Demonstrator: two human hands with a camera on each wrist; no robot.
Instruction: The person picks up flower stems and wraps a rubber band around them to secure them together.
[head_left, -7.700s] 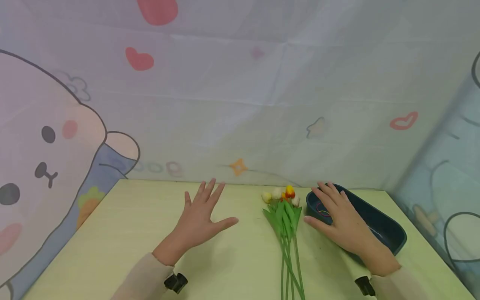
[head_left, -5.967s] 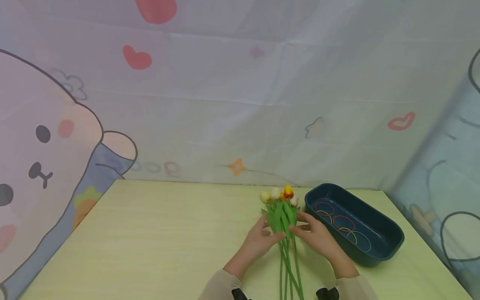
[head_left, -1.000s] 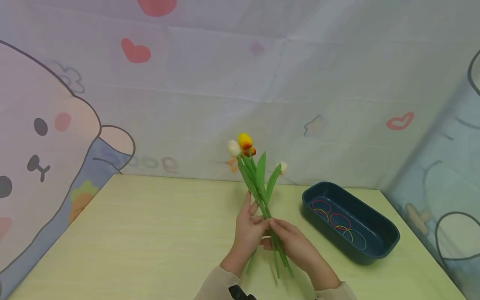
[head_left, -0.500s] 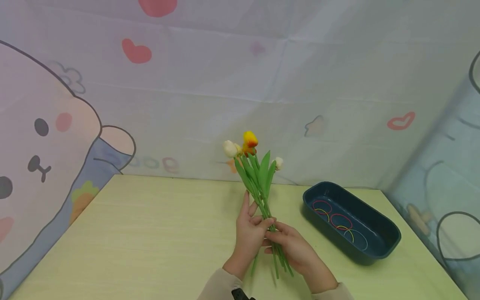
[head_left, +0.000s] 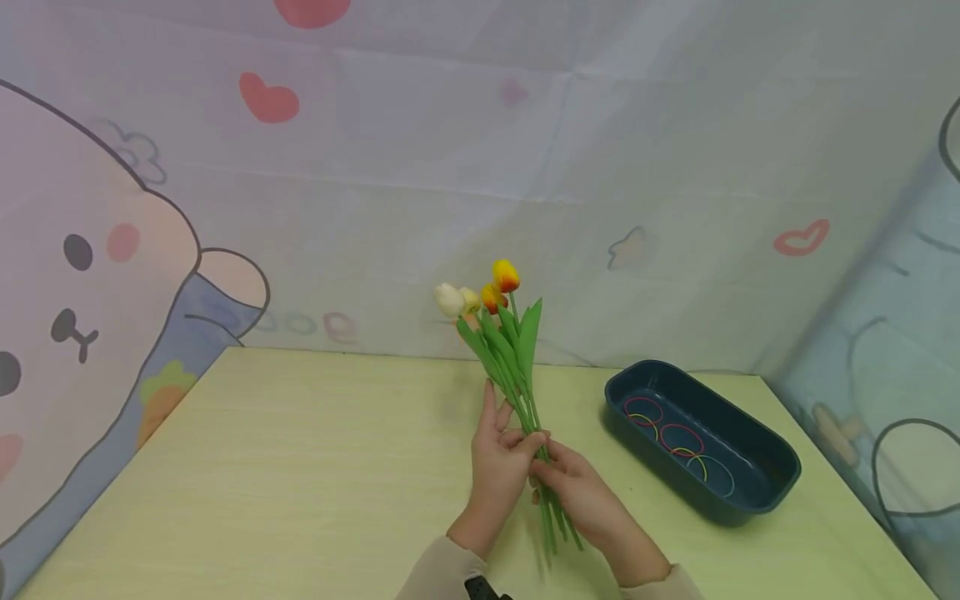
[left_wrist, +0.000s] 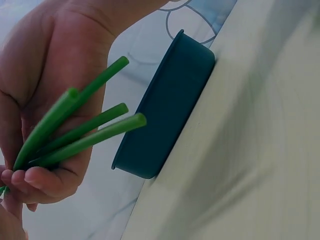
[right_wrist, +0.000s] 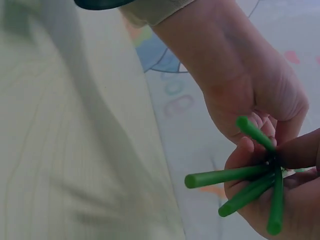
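A bunch of tulips (head_left: 528, 335) with white, yellow and red-yellow heads is held upright, leaning left, above the table. My left hand (head_left: 501, 468) pinches the stems below the leaves between thumb and fingers, its index finger stretched up along them. Just beneath, my right hand (head_left: 588, 502) grips the same stems, thumb and fingertips meeting around them. In the left wrist view, cut stem ends (left_wrist: 97, 141) spread out of the right hand (left_wrist: 65, 60). The right wrist view shows stem ends (right_wrist: 225, 176) fanning out below both hands. Part of the stems is hidden by the fingers.
To the right stands a dark blue oblong basin (head_left: 776, 492). Red, yellow and pale rubber bands (head_left: 681, 439) lie in it. The pale wooden table (head_left: 300, 467) ends at a printed cloth backdrop (head_left: 420, 167) behind, with another cloth side at the right.
Both hands have picked the tulips up from the table and moved them left. Over the last second the heads spread slightly and the white tulip on the right has gone out of sight behind leaves.
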